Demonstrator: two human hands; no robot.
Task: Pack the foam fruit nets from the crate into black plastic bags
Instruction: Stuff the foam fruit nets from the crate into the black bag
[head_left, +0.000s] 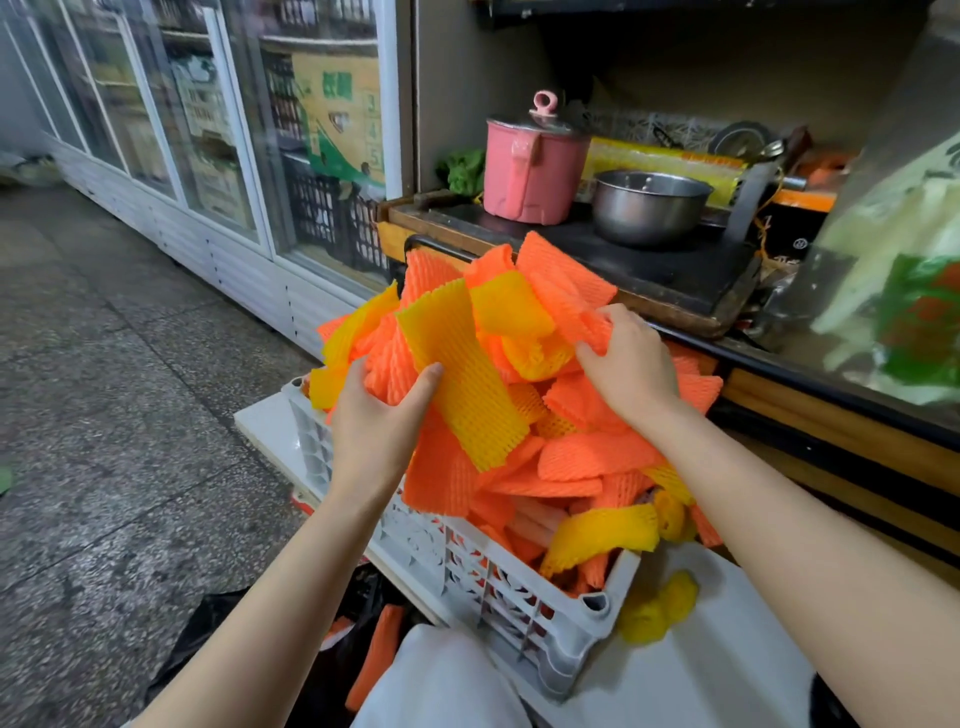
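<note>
Both hands (374, 415) gripping foam nets (467, 374)

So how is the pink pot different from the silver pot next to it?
The pink pot is tall with a lid and a pink knob on top; the silver pot is low, wide, and has no lid. The pink pot looks painted, the silver pot shiny bare metal. Both sit on the same dark counter.

A pink lidded pot (532, 166) stands beside a steel bowl (647, 205) on a dark counter (675, 270); glass-fronted cabinets (218, 130) line the speckled pavement (104, 415).
</note>
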